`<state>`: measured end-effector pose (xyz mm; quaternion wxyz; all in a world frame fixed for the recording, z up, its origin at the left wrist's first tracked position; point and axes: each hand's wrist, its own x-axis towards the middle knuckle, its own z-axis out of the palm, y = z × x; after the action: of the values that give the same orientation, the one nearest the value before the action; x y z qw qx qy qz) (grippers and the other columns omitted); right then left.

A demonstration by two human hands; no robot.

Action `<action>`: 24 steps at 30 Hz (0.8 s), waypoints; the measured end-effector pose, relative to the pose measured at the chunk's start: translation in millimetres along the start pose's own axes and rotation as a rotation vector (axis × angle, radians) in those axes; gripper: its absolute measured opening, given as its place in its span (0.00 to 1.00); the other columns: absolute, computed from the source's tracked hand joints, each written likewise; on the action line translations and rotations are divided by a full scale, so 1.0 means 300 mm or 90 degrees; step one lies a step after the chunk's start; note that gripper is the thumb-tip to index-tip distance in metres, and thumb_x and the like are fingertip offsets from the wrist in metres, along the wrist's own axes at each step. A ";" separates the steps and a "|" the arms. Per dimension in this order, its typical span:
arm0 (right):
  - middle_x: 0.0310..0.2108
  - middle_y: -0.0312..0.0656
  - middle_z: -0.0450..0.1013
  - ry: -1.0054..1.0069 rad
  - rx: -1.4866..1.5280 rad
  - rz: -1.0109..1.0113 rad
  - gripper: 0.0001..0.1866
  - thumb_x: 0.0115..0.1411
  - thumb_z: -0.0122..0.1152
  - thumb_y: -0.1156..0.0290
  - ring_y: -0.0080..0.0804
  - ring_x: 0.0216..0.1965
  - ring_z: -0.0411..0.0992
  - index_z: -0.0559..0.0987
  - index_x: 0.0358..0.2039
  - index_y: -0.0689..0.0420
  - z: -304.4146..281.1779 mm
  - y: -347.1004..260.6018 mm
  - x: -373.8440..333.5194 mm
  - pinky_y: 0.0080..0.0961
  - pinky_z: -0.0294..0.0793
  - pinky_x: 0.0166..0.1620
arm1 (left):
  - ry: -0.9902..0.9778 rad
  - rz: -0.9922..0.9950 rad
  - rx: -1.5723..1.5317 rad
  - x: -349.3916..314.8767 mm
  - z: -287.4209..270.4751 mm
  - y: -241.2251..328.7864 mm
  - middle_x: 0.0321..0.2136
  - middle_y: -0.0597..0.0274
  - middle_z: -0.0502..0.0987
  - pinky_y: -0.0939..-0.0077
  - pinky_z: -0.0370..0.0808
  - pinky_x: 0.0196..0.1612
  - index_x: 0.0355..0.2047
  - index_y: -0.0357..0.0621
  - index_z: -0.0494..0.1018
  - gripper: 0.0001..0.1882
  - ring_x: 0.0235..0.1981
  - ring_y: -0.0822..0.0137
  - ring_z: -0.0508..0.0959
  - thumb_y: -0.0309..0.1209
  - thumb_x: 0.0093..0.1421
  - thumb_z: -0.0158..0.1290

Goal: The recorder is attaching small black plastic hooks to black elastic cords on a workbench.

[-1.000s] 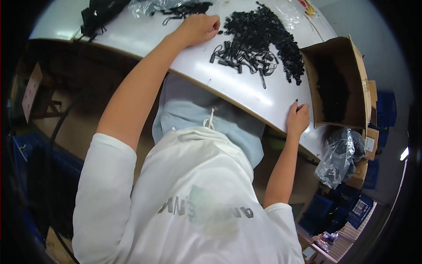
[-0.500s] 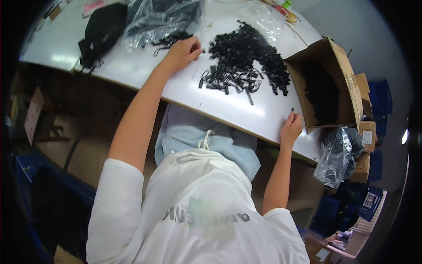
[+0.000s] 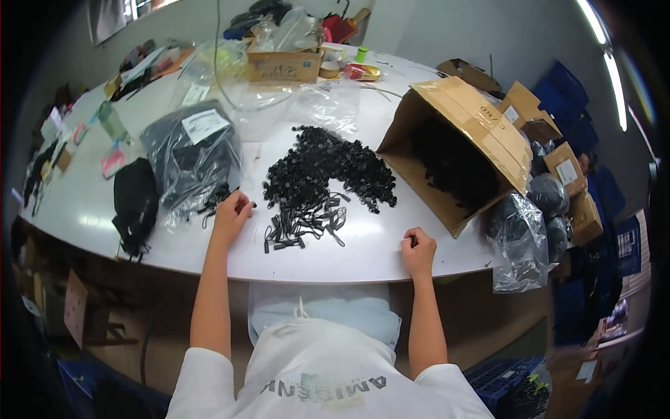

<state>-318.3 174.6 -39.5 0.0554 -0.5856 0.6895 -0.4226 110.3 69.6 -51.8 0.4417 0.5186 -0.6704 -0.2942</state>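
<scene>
Now the right hand (image 3: pixel 419 254) is clutching a black piece (image 3: pixel 414 241), the left hand (image 3: pixel 232 218) is bending, holding I can't tell what, and many black bits (image 3: pixel 300 164) are waiting on the surface (image 3: pixel 349 262) beside a part-filled box (image 3: pixel 474 115).

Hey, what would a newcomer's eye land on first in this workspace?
Probably the heap of small black parts midway along the white table, with looped black pieces along the heap's near side. Then the large open cardboard box to its right and the clear plastic bag of dark goods to its left.
</scene>
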 end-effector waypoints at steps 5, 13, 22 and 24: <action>0.14 0.44 0.69 0.005 0.027 0.027 0.03 0.47 0.55 0.74 0.42 0.17 0.70 0.75 0.23 0.56 -0.009 0.000 0.003 0.32 0.68 0.25 | -0.033 0.001 0.021 -0.012 -0.004 0.005 0.20 0.65 0.74 0.83 0.71 0.29 0.29 0.37 0.67 0.05 0.23 0.77 0.74 0.25 0.59 0.52; 0.14 0.44 0.69 -0.029 0.016 0.021 0.03 0.48 0.55 0.74 0.43 0.17 0.69 0.75 0.25 0.56 -0.002 0.007 0.011 0.34 0.68 0.25 | 0.000 -0.017 -0.026 -0.004 -0.001 0.002 0.19 0.63 0.74 0.82 0.68 0.25 0.28 0.37 0.68 0.05 0.21 0.76 0.75 0.23 0.58 0.54; 0.13 0.44 0.68 -0.042 0.007 0.043 0.03 0.48 0.54 0.74 0.43 0.17 0.70 0.76 0.25 0.56 -0.005 -0.009 0.007 0.34 0.68 0.25 | -0.010 -0.053 -0.025 -0.007 -0.008 0.014 0.21 0.65 0.74 0.84 0.68 0.28 0.30 0.38 0.68 0.04 0.23 0.77 0.73 0.25 0.60 0.52; 0.13 0.44 0.68 -0.042 0.012 0.041 0.03 0.48 0.54 0.74 0.43 0.17 0.70 0.76 0.25 0.55 -0.003 -0.009 0.013 0.34 0.68 0.25 | -0.018 -0.058 -0.031 0.000 -0.009 0.012 0.21 0.65 0.74 0.84 0.68 0.28 0.30 0.38 0.68 0.04 0.23 0.77 0.73 0.25 0.60 0.52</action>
<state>-317.9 171.8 -35.4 0.0974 -0.5763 0.7017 -0.4075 111.0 70.7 -47.5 0.4305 0.5334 -0.6451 -0.3376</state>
